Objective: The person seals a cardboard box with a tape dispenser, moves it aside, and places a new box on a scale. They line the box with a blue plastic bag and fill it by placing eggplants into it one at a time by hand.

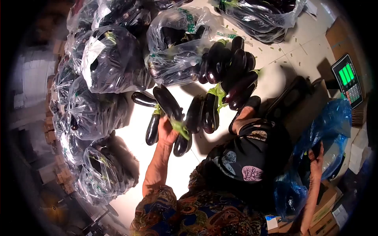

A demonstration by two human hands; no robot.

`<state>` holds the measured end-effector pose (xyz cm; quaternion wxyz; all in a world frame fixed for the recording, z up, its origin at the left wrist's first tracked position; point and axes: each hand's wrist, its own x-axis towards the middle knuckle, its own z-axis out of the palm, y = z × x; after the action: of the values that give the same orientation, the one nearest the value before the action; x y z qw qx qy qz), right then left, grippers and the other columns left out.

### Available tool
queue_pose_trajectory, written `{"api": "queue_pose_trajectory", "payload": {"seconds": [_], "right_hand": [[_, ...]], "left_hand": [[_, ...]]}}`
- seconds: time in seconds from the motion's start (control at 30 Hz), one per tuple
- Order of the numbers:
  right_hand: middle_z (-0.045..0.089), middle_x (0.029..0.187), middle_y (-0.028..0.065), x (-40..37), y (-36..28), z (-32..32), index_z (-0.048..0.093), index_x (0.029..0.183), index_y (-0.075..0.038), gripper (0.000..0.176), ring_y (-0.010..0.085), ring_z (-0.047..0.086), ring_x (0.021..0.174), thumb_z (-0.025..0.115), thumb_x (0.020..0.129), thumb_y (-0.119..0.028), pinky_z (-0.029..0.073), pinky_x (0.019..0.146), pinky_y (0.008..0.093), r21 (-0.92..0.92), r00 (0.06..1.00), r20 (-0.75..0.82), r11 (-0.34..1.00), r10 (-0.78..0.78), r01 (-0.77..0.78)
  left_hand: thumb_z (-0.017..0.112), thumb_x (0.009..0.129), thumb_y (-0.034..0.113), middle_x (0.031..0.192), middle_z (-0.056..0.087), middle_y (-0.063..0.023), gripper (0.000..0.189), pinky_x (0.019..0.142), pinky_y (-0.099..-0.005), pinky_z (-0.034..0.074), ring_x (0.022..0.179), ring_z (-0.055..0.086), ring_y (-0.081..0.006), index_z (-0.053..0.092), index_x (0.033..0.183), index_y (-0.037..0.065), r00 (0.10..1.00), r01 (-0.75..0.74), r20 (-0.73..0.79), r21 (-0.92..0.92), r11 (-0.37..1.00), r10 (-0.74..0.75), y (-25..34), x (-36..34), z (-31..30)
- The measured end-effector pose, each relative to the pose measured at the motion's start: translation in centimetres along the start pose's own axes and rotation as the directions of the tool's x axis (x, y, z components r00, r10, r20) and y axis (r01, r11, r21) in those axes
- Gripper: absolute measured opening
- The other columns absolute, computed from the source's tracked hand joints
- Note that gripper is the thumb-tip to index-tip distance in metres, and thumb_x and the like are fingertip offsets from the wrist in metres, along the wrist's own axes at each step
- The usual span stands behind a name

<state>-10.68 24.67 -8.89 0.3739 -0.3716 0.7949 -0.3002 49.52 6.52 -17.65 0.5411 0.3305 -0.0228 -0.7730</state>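
My left hand (167,131) is closed around the stem end of a dark purple eggplant (166,100), with its green cap beside my fingers. More eggplants lie on the pale floor around it: one (152,129) left of my wrist, one (143,99) farther left, and one (181,146) just right of my hand. A larger pile of eggplants (230,67) is ahead to the right. Out to the right, my right hand (316,155) reaches into a crumpled blue plastic bag (328,122). Its fingers curl round something dark, partly hidden by the bag.
Clear plastic bags full of eggplants (114,59) are stacked at the left and ahead, with another bag (260,19) at the top right. A scale display (347,80) with green digits stands at the right edge. Cardboard boxes (325,206) sit at the lower right.
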Motion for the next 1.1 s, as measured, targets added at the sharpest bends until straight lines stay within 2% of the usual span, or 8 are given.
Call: {"api": "queue_pose_trajectory", "payload": {"seconds": [0.03,0.17,0.27,0.33,0.47,0.77,1.0,1.1], "right_hand": [[0.034,0.147,0.0187,0.3,2.3,-1.1,0.027,0.146,-0.005,0.064,0.0307,0.032,0.136,0.054,0.093,-0.029,0.024,0.112,0.0376,-0.002,0.998,0.027,0.999,-0.052,0.052],[0.037,0.146,0.0202,0.8,1.5,-0.7,0.03,0.144,0.0,0.056,0.0312,0.034,0.135,0.048,0.095,-0.021,0.025,0.111,0.0356,-0.224,1.0,0.026,0.975,0.01,-0.004],[0.048,0.136,0.0186,-0.7,0.5,-0.9,0.038,0.139,0.002,0.054,0.0303,0.047,0.124,0.057,0.091,-0.015,0.034,0.103,0.0331,-0.409,0.997,-0.009,0.91,-0.081,0.07],[0.038,0.145,0.0186,-1.9,3.3,-1.9,0.035,0.141,0.0,0.051,0.0306,0.038,0.132,0.05,0.094,-0.014,0.027,0.11,0.0352,-0.355,0.999,0.049,0.934,-0.015,0.031],[0.037,0.146,0.0179,-2.6,2.7,-1.4,0.037,0.141,-0.001,0.049,0.0303,0.037,0.133,0.05,0.094,-0.012,0.026,0.111,0.0358,-0.312,0.992,0.051,0.942,-0.116,0.126],[0.042,0.143,0.0188,-2.9,-1.8,0.0,0.042,0.138,-0.001,0.05,0.0314,0.038,0.133,0.053,0.092,-0.018,0.026,0.111,0.0377,-0.218,0.992,0.038,0.968,-0.123,0.128],[0.044,0.141,0.0201,-1.6,-0.3,-0.7,0.043,0.137,-0.001,0.05,0.0333,0.043,0.129,0.051,0.092,-0.022,0.029,0.108,0.0386,-0.26,0.997,0.07,0.965,-0.024,0.042],[0.055,0.126,0.0133,-2.5,-0.6,0.1,0.045,0.134,-0.001,0.048,0.0259,0.052,0.113,0.051,0.092,-0.023,0.037,0.099,0.0319,-0.287,0.984,-0.019,0.944,-0.175,0.162]], "left_hand": [[0.067,0.081,0.036,0.133,0.048,-0.0173,0.069,0.098,-0.0499,0.042,0.116,0.05,-0.0336,0.042,0.136,0.002,0.992,0.069,0.11,-0.015,0.998,-0.066,0.1,-0.8,0.3],[0.061,0.089,0.041,0.104,0.065,-0.0157,0.049,0.08,-0.038,0.056,0.09,0.065,-0.0285,0.056,0.117,0.001,0.944,0.045,-0.331,0.136,0.99,0.003,0.3,2.2,1.2],[0.059,0.088,0.043,0.102,0.065,-0.0169,0.053,0.071,-0.0382,0.057,0.084,0.065,-0.0267,0.054,0.119,0.0,0.958,0.224,-0.193,0.052,0.973,-0.21,-0.8,2.9,5.0],[0.054,0.088,0.051,0.123,0.054,-0.0224,0.07,0.084,-0.0423,0.054,0.093,0.062,-0.0301,0.043,0.13,-0.004,0.966,0.216,0.131,0.057,0.975,-0.222,-1.0,2.9,6.0],[0.053,0.088,0.057,0.114,0.059,-0.022,0.073,0.079,-0.0402,0.056,0.09,0.064,-0.03,0.044,0.129,-0.003,0.988,0.11,0.074,0.303,0.947,-0.139,-2.0,2.6,8.7],[0.061,0.087,0.028,0.112,0.061,-0.0128,0.056,0.083,-0.0339,0.053,0.095,0.063,-0.0228,0.042,0.133,0.004,0.985,-0.112,0.174,0.63,0.768,0.001,-1.7,4.7,8.6],[0.074,0.078,0.013,0.117,0.06,-0.0105,0.083,0.087,-0.0314,0.047,0.101,0.059,-0.0199,0.027,0.146,0.01,0.979,-0.164,0.052,0.779,0.605,0.199,-1.1,11.1,6.7],[0.068,0.083,0.011,0.117,0.062,-0.0125,0.057,0.089,-0.0311,0.046,0.101,0.06,-0.0205,0.045,0.135,0.003,0.945,-0.237,0.107,0.873,0.426,0.309,0.4,13.6,-0.3]]}}
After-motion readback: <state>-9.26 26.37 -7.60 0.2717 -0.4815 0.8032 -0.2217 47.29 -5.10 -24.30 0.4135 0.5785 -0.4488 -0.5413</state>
